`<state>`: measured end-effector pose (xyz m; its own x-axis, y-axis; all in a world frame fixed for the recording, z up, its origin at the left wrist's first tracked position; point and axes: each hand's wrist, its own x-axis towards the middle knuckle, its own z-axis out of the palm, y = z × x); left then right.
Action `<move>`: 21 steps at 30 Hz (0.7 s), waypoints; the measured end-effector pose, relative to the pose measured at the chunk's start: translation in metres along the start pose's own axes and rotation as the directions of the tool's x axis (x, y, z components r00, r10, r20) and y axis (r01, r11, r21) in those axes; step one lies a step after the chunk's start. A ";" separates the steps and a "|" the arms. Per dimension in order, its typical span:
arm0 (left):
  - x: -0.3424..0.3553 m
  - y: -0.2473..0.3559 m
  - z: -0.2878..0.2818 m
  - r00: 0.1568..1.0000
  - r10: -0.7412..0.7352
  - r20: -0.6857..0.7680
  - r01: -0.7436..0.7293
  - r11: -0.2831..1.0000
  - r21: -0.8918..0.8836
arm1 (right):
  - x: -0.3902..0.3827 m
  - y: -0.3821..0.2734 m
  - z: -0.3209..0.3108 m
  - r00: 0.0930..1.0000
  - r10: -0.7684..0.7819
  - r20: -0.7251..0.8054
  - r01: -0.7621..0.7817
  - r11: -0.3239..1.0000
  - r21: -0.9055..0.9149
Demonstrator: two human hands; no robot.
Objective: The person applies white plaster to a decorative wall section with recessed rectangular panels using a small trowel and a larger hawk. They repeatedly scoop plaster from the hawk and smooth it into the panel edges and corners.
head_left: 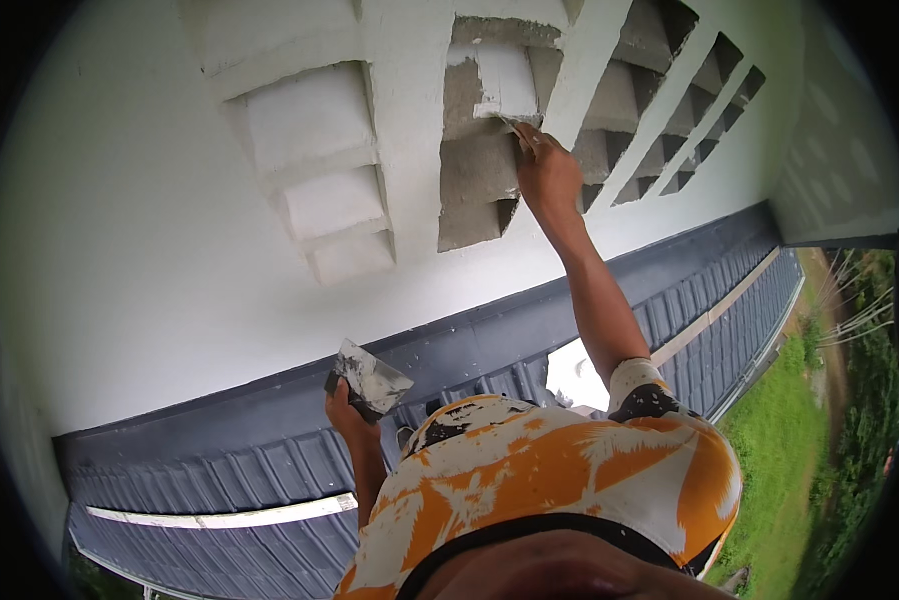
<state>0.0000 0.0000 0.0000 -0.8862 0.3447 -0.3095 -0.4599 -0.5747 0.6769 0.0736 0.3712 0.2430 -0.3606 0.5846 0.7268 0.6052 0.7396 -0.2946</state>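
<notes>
Above, behind and to both sides of the right grip [549, 172] spreads one white wall [139, 230]. Below both grips lies one dark ribbed roof [194, 475], with two pale strips [234, 518] on it, one low to the left of the left grip [350, 410], the other to the right of the right forearm. Five columns of recesses [614, 95] show in the wall: one white, left of the right grip, and four with bare grey surfaces, one next to that grip and three farther right. Just above the right grip is one white patch [510, 78] in a grey recess. The left grip is closed round the dark handle of one broad, smeared metal blade [374, 381], tilted above it. The right grip pinches one slim tool [512, 124], its tip at the patch's lower edge.
</notes>
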 end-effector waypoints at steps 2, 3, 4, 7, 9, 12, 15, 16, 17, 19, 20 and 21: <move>0.004 0.008 0.005 1.000 -0.017 -0.011 0.017 1.000 -0.001 | 0.015 -0.017 -0.006 0.995 -0.032 -0.089 0.040 0.996 0.084; 0.024 -0.012 0.036 0.999 0.006 0.052 -0.002 0.998 -0.066 | 0.058 -0.020 -0.018 0.978 -0.119 -0.173 0.129 0.990 0.048; 0.031 -0.004 0.042 0.997 0.019 0.073 -0.015 0.999 -0.048 | 0.079 -0.025 -0.012 0.970 -0.134 -0.204 0.145 0.988 0.043; 0.021 0.027 0.025 0.998 0.028 0.055 -0.031 0.999 0.044 | 0.094 -0.020 0.015 0.997 -0.025 -0.067 0.022 0.998 -0.055; 0.011 0.037 0.019 0.999 0.039 0.033 -0.041 0.997 0.058 | 0.085 -0.018 0.021 0.999 0.031 0.016 -0.029 0.995 -0.091; -0.005 0.035 0.008 0.999 0.040 0.010 -0.041 0.998 0.039 | 0.042 -0.021 0.011 0.996 0.062 0.059 -0.059 0.997 -0.052; -0.007 0.020 -0.014 1.000 0.007 -0.001 -0.007 1.000 0.027 | -0.005 -0.016 0.011 0.992 0.100 0.077 -0.098 0.994 -0.039; -0.005 0.018 -0.016 1.000 0.004 -0.016 -0.004 1.000 0.019 | -0.014 -0.015 0.011 0.995 0.076 0.061 -0.075 0.997 -0.016; -0.001 0.014 -0.016 1.000 0.001 -0.031 -0.001 1.000 0.010 | -0.015 -0.013 0.012 0.998 0.051 0.045 -0.052 0.999 0.007; 0.007 0.014 -0.011 1.000 0.004 -0.001 -0.004 1.000 0.007 | 0.008 -0.019 0.006 1.000 -0.008 -0.029 0.010 0.998 0.069; 0.009 0.014 -0.008 1.000 0.005 0.012 -0.005 1.000 0.009 | 0.029 -0.027 0.002 0.997 -0.038 -0.061 0.044 0.994 0.101; 0.010 0.017 -0.002 1.000 0.013 0.014 -0.014 1.000 0.017 | 0.046 -0.030 0.003 0.994 -0.064 -0.091 0.075 0.989 0.129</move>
<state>-0.0171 -0.0077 0.0077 -0.8915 0.3471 -0.2913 -0.4468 -0.5666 0.6924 0.0367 0.3765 0.2834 -0.3321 0.5033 0.7978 0.4799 0.8183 -0.3164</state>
